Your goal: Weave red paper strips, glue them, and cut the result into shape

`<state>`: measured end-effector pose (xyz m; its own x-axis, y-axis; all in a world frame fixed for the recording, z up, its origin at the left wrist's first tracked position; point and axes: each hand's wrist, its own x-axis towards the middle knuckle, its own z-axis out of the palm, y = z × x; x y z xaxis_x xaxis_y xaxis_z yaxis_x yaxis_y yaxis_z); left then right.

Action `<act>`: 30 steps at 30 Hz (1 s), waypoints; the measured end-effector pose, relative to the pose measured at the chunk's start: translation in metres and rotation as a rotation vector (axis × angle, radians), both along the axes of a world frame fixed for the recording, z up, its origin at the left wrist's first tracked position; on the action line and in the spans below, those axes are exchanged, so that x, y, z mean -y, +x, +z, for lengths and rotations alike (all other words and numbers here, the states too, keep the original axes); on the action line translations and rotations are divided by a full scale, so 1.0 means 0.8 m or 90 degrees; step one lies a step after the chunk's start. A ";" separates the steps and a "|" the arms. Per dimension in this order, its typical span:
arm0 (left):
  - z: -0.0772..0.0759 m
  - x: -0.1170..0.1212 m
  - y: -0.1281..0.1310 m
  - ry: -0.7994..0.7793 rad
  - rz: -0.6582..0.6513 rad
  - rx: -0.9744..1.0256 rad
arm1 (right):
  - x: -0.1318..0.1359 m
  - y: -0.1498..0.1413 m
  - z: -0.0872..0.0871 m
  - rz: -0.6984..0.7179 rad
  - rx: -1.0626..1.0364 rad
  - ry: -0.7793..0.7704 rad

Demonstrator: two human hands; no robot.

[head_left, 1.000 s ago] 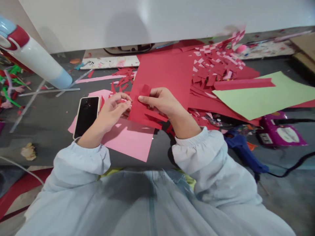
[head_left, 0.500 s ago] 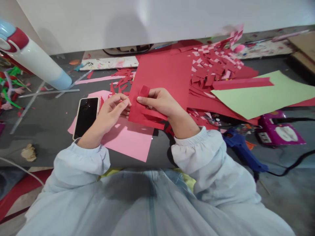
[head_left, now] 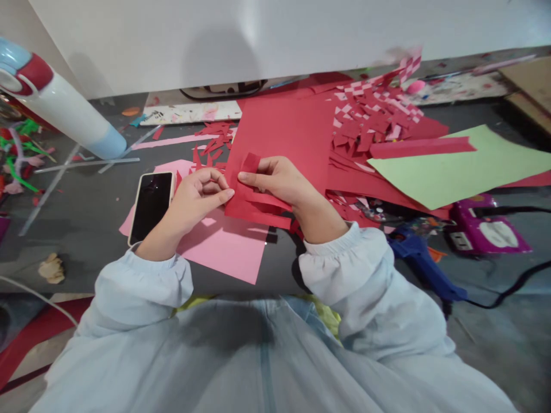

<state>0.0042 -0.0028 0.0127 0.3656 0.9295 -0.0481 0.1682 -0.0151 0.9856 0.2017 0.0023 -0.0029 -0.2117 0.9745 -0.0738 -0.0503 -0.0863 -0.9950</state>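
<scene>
The fingers of the right hand (head_left: pixel 286 180) are closed on a red paper piece cut into strips (head_left: pixel 237 201), held over the far edge of the pink paper sheet (head_left: pixel 228 252). The left hand (head_left: pixel 191 201) has its thumb at the piece's left edge; whether its fingers grip it, I cannot tell. Uneven pulling could tear the narrow strips at their roots, and a tight pinch could crease them. Beyond the pink paper sheet, the large red sheet (head_left: pixel 288 126) matches in colour, so edges could be confused.
</scene>
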 end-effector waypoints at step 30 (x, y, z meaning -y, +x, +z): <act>-0.010 -0.007 -0.001 -0.176 -0.036 0.075 | -0.002 -0.002 -0.011 -0.153 0.134 0.440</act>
<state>0.0033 0.0030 0.0051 0.4343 0.8651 -0.2509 0.0597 0.2503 0.9663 0.1999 0.0039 -0.0116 -0.0373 0.8312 0.5547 0.2078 0.5494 -0.8093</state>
